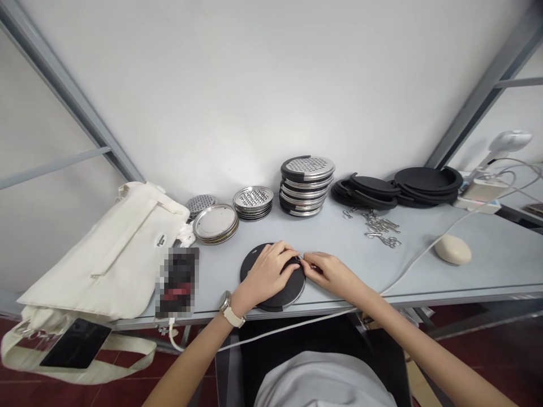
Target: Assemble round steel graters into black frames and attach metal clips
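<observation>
A round black grater holder [278,297] with a thin metallic rim lies flat near the table's front edge. My left hand [271,271] rests over its top, thumb and fingers curled together at its right edge. Close beside that edge, my right hand [324,271] pinches a small metal piece, mostly covered by the fingers. The two hands' fingertips nearly meet there. Behind to the right lies a loose heap of small metal clasps [379,223].
Behind stand a stack of round graters in black holders [307,186], bare grater discs [253,200], plain metal discs [215,223] and black holders [426,183]. A white bag [114,254] and a blurred-out phone [178,282] lie left. At right are a cream mouse-shaped object [453,250] and a white cable [409,265].
</observation>
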{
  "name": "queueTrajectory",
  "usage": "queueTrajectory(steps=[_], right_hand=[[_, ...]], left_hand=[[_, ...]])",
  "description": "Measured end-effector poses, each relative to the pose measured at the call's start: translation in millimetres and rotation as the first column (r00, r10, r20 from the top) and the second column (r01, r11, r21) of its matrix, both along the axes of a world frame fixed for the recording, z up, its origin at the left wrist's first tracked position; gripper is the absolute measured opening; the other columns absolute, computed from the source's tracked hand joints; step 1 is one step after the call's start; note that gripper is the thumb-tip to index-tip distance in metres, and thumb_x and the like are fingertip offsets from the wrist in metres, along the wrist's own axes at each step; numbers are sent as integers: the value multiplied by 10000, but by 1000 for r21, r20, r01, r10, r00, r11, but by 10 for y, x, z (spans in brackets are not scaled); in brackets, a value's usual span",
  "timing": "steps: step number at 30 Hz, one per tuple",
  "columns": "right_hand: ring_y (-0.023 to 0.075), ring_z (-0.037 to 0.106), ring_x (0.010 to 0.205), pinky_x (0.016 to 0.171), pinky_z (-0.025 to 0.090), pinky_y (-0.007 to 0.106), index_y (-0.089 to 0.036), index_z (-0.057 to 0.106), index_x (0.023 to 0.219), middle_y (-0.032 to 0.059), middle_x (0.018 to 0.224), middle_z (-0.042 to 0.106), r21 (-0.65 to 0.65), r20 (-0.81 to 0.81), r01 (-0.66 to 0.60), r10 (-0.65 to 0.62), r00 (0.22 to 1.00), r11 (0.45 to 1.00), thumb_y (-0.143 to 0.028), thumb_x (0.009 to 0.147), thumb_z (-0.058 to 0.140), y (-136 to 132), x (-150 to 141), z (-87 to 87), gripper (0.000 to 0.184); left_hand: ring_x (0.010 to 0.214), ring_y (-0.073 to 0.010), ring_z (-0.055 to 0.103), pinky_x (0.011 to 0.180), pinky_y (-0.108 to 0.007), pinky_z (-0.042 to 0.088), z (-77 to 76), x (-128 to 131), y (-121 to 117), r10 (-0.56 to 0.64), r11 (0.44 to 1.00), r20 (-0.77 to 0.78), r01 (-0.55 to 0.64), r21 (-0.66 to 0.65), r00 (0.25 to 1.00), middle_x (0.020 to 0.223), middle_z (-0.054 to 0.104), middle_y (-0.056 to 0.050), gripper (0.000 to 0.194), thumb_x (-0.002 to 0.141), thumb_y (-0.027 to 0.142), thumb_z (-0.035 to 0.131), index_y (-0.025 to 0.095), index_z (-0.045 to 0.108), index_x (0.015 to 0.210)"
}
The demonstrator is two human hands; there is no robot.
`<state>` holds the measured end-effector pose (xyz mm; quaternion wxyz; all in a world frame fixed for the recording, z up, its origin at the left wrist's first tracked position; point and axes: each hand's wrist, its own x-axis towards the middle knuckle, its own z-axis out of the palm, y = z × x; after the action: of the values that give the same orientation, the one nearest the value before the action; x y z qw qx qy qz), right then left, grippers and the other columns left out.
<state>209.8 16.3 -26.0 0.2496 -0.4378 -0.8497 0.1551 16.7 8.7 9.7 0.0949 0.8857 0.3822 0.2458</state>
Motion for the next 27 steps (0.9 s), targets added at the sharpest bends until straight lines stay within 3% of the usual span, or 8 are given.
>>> queueTrajectory(steps=[6, 12, 27], right_hand=[[129, 479, 572, 570, 350, 234, -183, 522, 723, 5, 640, 538, 6, 24, 2, -2, 1000, 1000, -247, 935, 388, -7, -6, 17, 259], [158, 558, 657, 646, 394, 261, -166, 577, 859, 49, 737, 612, 23, 51, -8, 7, 999, 1000, -243, 967, 313, -14, -6, 2, 296], [161, 568, 675, 670, 402, 264, -161, 588, 836, 60, 746, 624, 22, 79, -4, 3, 997, 1000, -250, 982, 288, -19, -10, 2, 345]], left_hand=[[982, -184, 541, 887, -349, 419, -15, 2, 4, 19, 1000, -5, -19, -3, 1000, 1020, 574, -42, 209, 921, 252, 486, 211, 570, 1109], [986, -185, 540, 883, -345, 421, -5, 1, -2, 15, 1000, -6, -15, -4, 1000, 1032, 578, -38, 184, 920, 253, 489, 205, 544, 1089], [981, -192, 539, 884, -366, 423, -20, 0, 7, 8, 1000, 21, -8, -18, 1000, 1016, 575, -48, 151, 922, 263, 485, 190, 555, 1035]])
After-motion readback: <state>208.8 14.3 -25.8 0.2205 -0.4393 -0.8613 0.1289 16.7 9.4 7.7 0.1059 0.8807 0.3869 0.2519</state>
